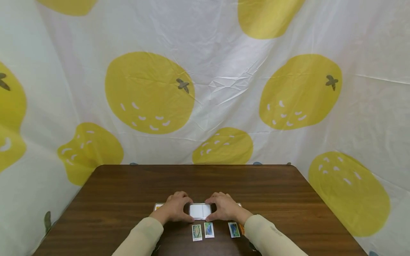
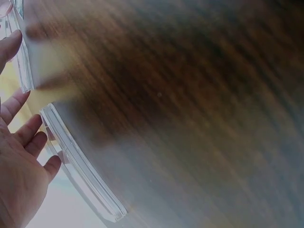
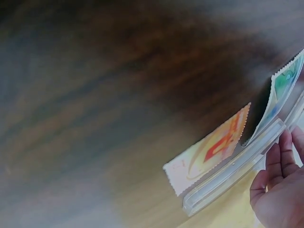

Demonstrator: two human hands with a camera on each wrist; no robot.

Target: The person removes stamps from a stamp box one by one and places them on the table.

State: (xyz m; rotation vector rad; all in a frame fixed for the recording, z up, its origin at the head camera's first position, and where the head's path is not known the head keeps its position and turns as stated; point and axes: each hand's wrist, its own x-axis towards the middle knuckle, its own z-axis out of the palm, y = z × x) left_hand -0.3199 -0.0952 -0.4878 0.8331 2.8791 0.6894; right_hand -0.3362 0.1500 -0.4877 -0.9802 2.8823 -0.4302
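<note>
A flat clear plastic case (image 1: 196, 211) with a white inside lies mid-table in the head view. My left hand (image 1: 174, 207) grips its left end, thumb at the near corner and fingers at the far one. From the other end my right hand (image 1: 223, 207) holds it the same way. Under the left hand sits a second clear case (image 2: 85, 164), mostly hidden in the head view. A third clear case (image 3: 232, 168) lies beneath the right hand's outer fingers. Nearer me are a green stamp (image 1: 196, 232), a blue-green stamp (image 1: 209, 230) and a dark blue stamp (image 1: 234, 230).
An orange stamp (image 3: 209, 152) lies alongside the right-hand case, largely covered by the right sleeve (image 1: 264, 231) in the head view. The brown wooden table (image 1: 134, 181) ends at a hanging white cloth (image 1: 221, 103) printed with yellow fruit.
</note>
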